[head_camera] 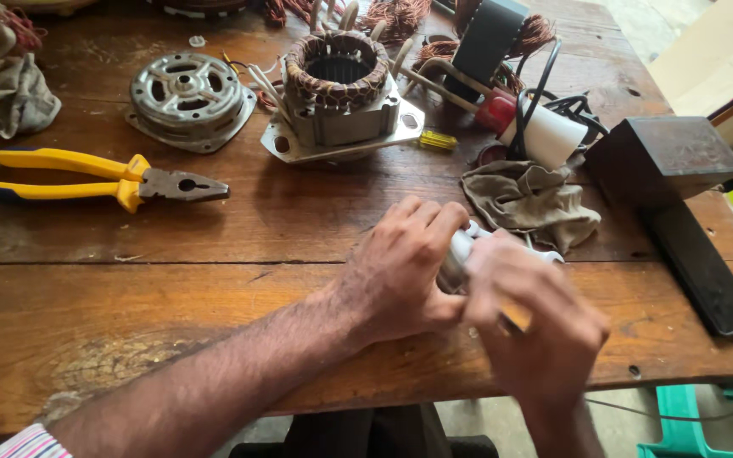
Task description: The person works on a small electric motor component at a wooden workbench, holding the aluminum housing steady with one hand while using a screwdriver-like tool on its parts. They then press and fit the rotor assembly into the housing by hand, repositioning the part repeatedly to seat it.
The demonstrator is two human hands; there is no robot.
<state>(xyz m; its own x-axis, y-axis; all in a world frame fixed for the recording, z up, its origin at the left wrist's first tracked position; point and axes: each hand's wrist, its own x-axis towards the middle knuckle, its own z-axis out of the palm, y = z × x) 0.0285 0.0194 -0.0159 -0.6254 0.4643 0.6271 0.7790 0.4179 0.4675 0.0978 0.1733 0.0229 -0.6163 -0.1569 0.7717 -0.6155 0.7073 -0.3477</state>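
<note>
My right hand point(529, 318) sits closest, fingers curled shut over a small white & metal part point(460, 254), w/ the left hand point(405, 271) wrapped round its other side, both gripping it just above the bench point(129, 288) front edge. Can't tell what the part is, mostly hidden. Best, I reckon: keep it low over the wood, firm left grip, work w/ right. Rag point(532, 203) just behind, pliers point(103, 178) and stator point(341, 93) well apart.

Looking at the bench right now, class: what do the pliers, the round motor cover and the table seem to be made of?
Pliers: dull grey metal jaws, likely steel, with glossy yellow grips, probably plastic or rubber. Round motor cover: pale silvery cast-looking metal, perhaps aluminium. Table: worn brown wood, showing grain, cracks and plank seams.
</note>
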